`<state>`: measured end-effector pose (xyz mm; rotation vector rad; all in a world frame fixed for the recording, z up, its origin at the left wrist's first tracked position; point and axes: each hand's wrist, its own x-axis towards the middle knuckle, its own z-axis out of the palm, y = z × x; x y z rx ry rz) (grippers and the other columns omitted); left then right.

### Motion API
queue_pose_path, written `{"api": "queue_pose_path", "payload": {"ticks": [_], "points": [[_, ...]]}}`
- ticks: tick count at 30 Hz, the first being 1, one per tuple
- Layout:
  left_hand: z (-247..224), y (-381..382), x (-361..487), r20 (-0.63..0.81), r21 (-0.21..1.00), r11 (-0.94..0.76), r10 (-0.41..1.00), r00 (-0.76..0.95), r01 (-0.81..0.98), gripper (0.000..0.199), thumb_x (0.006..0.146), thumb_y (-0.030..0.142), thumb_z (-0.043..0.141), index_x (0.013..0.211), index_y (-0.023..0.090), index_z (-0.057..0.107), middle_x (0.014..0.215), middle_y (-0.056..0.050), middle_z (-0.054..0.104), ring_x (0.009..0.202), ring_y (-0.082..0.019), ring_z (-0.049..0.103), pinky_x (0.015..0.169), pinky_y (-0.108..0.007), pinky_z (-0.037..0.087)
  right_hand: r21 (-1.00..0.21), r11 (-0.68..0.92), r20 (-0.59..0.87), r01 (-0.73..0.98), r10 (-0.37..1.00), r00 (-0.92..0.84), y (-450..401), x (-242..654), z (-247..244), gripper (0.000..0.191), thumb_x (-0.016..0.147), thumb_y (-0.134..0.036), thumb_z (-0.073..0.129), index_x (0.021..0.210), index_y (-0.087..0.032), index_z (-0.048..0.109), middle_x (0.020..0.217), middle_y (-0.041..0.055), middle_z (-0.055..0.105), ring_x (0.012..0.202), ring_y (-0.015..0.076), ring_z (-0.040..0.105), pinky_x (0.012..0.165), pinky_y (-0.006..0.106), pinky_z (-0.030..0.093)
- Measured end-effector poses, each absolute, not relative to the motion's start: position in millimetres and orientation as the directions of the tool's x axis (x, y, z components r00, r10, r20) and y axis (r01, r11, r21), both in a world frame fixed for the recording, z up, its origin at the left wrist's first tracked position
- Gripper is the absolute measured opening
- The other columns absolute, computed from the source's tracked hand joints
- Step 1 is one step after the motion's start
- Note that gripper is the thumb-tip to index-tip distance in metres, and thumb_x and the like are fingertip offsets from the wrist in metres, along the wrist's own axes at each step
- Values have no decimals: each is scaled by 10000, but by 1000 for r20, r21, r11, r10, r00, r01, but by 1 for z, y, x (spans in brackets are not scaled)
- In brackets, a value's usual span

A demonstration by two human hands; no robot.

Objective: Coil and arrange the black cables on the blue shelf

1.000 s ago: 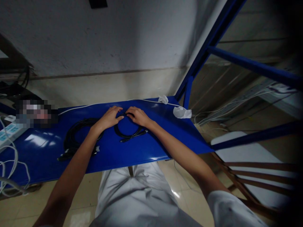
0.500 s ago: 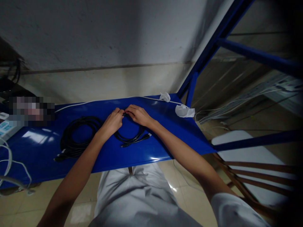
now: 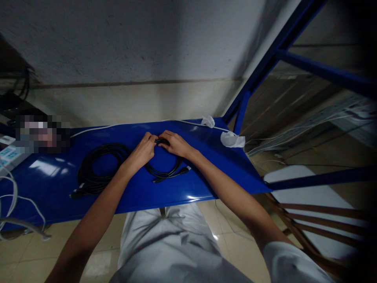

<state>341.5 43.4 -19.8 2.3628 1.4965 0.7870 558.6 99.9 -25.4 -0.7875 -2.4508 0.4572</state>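
Observation:
A small coil of black USB cable (image 3: 165, 175) lies on the blue table (image 3: 200, 184). At the coil's far side, my left hand (image 3: 144, 150) has its fingers pinched on the cable. Just to the right, my right hand (image 3: 174, 144) has its fingers closed around the same bundle, and a short black stretch shows between the two hands. Both cable ends rest at the near side of the coil, one with a bright metal plug (image 3: 186, 169). Left of my left forearm is a larger coil of black cable (image 3: 101, 182), partly covered by that arm.
A white cable (image 3: 100, 128) runs along the table's back edge, with white wrappings (image 3: 232, 139) at the right. A white power strip (image 3: 11, 155) and loose white cords (image 3: 13, 196) are at the left. Blue frame bars (image 3: 243, 112) and a wooden chair (image 3: 312, 196) stand right.
My hands have moved slightly apart, so more of the black cable shows between them. My right hand's fingers now curl further around it. The view has shifted a little.

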Motion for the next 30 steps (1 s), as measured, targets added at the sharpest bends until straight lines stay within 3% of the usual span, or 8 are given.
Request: {"api": "queue_pose_path", "payload": {"ticks": [8,14,18,22,26,30], "points": [[-8,40,349,350,548,-424,899,263,721,277,992,22,530,1190,199,611,1165,-101,603,1074,-243,668,1059,-442,567,-418,803,377,425,579,-723,104,559,-29,140,1075,-183,645,1192,-139,707,1136,124,718,1027,252,671,952,363,528],[-5,39,352,360,561,-412,902,237,717,288,986,25,534,1192,214,608,1166,-94,612,1065,-231,674,1053,-435,574,-366,816,374,449,570,-732,102,560,-27,234,1072,-306,704,1227,-131,691,1162,144,714,1034,269,667,930,378,530],[-3,38,352,365,560,-413,901,233,718,264,996,51,534,1188,209,624,1157,-95,624,1066,-231,677,1052,-433,573,-350,808,354,474,583,-732,102,561,-26,174,1101,-270,650,1196,-131,694,1134,138,722,996,257,670,892,363,521],[2,38,353,389,565,-422,894,222,709,210,1038,159,569,1220,211,660,1167,-98,653,1063,-230,688,1060,-426,572,-380,797,357,469,594,-721,100,560,-23,186,1134,-266,580,1212,-133,684,1133,132,716,962,239,673,863,347,523],[1,41,351,368,642,-389,912,180,660,239,1081,324,577,1237,212,718,1206,-110,732,1104,-255,720,1038,-427,584,-385,806,377,449,581,-721,98,558,-21,204,1143,-265,554,1228,-116,665,1131,139,700,963,242,671,880,358,540],[-5,49,346,268,813,-277,959,94,512,324,1025,479,660,1128,199,786,1104,-107,808,985,-276,766,831,-386,629,-403,815,402,417,567,-719,96,557,-19,177,1138,-253,557,1217,-129,658,1134,136,690,982,246,667,908,377,554]]}}
